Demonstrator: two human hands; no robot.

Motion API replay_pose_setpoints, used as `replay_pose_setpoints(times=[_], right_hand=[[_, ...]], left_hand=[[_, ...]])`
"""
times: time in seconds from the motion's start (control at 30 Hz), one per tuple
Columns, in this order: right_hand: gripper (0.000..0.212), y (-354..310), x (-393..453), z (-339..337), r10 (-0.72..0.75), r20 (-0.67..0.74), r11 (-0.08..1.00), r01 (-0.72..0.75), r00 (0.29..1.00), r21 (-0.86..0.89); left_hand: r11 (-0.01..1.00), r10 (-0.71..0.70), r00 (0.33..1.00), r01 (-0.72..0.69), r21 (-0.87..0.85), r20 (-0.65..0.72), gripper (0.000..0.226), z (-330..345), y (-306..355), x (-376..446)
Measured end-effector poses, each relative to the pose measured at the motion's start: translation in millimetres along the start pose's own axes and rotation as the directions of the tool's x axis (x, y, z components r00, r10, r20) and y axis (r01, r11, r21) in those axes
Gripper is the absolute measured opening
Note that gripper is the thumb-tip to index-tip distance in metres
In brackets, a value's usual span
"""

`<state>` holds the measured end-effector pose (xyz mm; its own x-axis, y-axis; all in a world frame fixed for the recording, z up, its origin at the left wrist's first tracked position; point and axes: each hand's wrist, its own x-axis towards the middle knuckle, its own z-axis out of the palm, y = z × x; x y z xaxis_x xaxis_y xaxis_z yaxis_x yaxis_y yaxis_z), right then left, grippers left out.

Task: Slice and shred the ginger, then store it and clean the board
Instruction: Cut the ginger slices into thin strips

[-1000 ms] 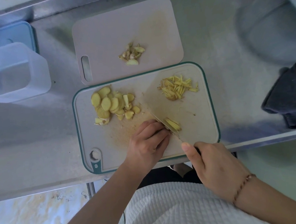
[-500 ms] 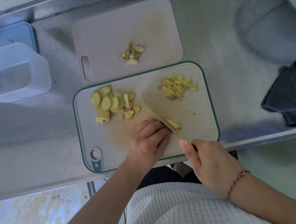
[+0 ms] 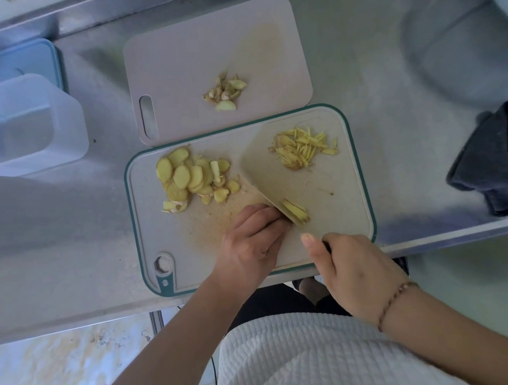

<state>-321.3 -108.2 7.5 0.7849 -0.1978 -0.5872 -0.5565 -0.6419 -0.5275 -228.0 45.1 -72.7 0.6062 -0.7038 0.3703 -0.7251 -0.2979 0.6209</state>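
Shredding in hand: left hand (image 3: 251,240) pins stacked ginger slices (image 3: 296,212) on the green-rimmed cutting board (image 3: 361,168), right hand (image 3: 355,271) grasps the cleaver (image 3: 271,178); next cut likely needs fingertips retreating.

No readable text anywhere

Searched for print, brand marks, numbers and signs; found none on the teal-rimmed pale plastic cutting board (image 3: 148,228), the plain grey cutting board with slot handle (image 3: 179,63), the translucent plastic storage box (image 3: 28,122) or the broad pale knife blade (image 3: 263,177); surfaces blank or too blurred to read.
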Motion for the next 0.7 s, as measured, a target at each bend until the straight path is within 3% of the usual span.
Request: replay_pose_setpoints(times=[0.13,0.4,0.7], right_hand=[[0.063,-7.9,11.8,-2.9,-0.051,-0.036,0.999,0.050,0.998,-0.018],[0.074,9.3,-13.5,1.9,-0.016,-0.005,0.999,0.016,1.000,-0.028],[0.062,-2.2,-4.2,-3.9,-0.049,-0.013,0.999,0.049,0.999,-0.009]], left_hand=[[0.999,-0.002,1.000,0.002,0.036,0.004,0.014,1.8,0.6,-2.2],[0.999,-0.001,1.000,0.001,0.040,-0.014,0.023,0.2,-0.4,-2.9],[0.999,-0.023,1.000,0.024,0.038,-0.020,0.023,-0.1,0.2,-2.6]])
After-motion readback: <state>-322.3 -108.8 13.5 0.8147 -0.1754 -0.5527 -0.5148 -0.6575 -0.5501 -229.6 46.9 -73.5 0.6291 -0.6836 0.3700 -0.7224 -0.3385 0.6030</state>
